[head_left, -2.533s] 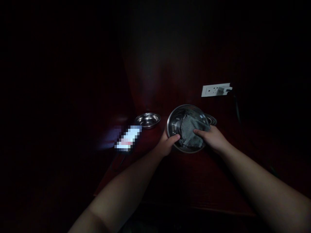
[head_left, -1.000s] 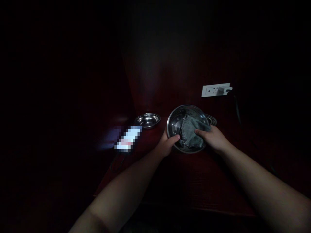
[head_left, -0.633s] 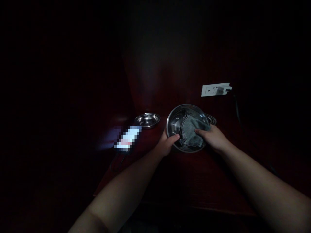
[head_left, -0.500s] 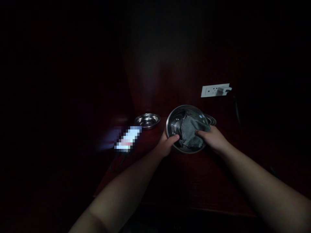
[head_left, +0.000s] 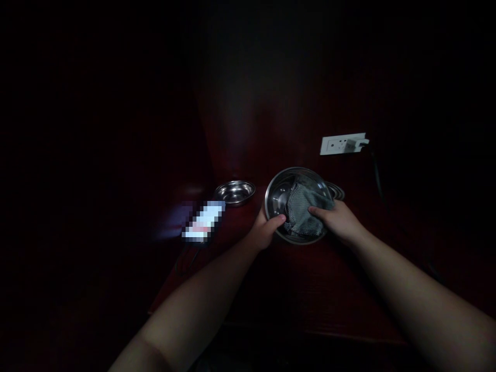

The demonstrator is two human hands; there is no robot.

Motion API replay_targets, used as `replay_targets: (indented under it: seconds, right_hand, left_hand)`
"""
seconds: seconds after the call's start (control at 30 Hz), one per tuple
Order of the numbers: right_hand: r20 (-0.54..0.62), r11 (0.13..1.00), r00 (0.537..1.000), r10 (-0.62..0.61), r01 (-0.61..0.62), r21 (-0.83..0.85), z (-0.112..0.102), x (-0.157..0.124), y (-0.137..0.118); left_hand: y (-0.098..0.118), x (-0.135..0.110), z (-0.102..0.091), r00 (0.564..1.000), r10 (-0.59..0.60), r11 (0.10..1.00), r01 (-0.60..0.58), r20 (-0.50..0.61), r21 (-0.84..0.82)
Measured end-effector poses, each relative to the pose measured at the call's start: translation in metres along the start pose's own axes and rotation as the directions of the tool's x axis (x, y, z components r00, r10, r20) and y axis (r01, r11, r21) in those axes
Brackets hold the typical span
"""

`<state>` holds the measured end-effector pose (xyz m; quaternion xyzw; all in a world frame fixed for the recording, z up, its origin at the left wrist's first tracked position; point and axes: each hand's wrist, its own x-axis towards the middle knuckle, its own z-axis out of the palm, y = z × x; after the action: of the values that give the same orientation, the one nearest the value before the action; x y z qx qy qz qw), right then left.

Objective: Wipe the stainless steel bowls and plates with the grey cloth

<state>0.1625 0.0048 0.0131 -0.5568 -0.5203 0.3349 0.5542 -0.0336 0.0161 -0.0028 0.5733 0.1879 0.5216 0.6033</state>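
A shiny metal bowl [head_left: 278, 199] is held up, tilted so that its inside faces me. My left hand [head_left: 266, 228] grips its left rim, thumb over the edge and fingers hidden behind. Inside the bowl lies a grey-green cloth [head_left: 306, 206] with a checked border. On the right, my right hand [head_left: 338, 219] is closed on the cloth, its thumb pressing it against the bowl's right side; the other fingers are out of sight behind the rim.
A second metal bowl [head_left: 235, 193] stands at the back left of the dark red table [head_left: 294, 294]. More metal dishware [head_left: 336, 191] shows partly behind the held bowl. A lit phone [head_left: 204, 222] with a cable is at left. A wall socket [head_left: 343, 144] holds a plug and cord.
My right thumb has shifted slightly left on the cloth. The bowl and my left hand stay almost where they were.
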Motion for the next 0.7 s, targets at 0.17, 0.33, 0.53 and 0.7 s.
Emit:
replay_targets:
  seconds: [0.17,0.33,0.53,0.7]
  right_hand:
    - [0.006,1.0,1.0,0.013,-0.013,0.025,0.0004,-0.0001,-0.0003]
    - [0.003,1.0,1.0,0.019,-0.019,0.011,-0.0003,0.0009,0.0024]
    - [0.019,1.0,1.0,0.013,-0.013,0.019,0.0007,-0.0022,-0.0033]
    - [0.024,0.999,1.0,0.01,-0.01,0.032,0.001,-0.0032,-0.0043]
  left_hand:
    - [0.0001,-0.0001,0.0,1.0,0.015,1.0,-0.015,0.003,-0.001]
    - [0.0013,-0.0004,0.0002,1.0,0.005,1.0,-0.005,0.005,-0.009]
    - [0.0033,-0.0012,0.0017,1.0,-0.01,1.0,0.01,-0.015,-0.008]
    - [0.0043,-0.001,0.0032,1.0,-0.001,1.0,0.001,-0.022,-0.013]
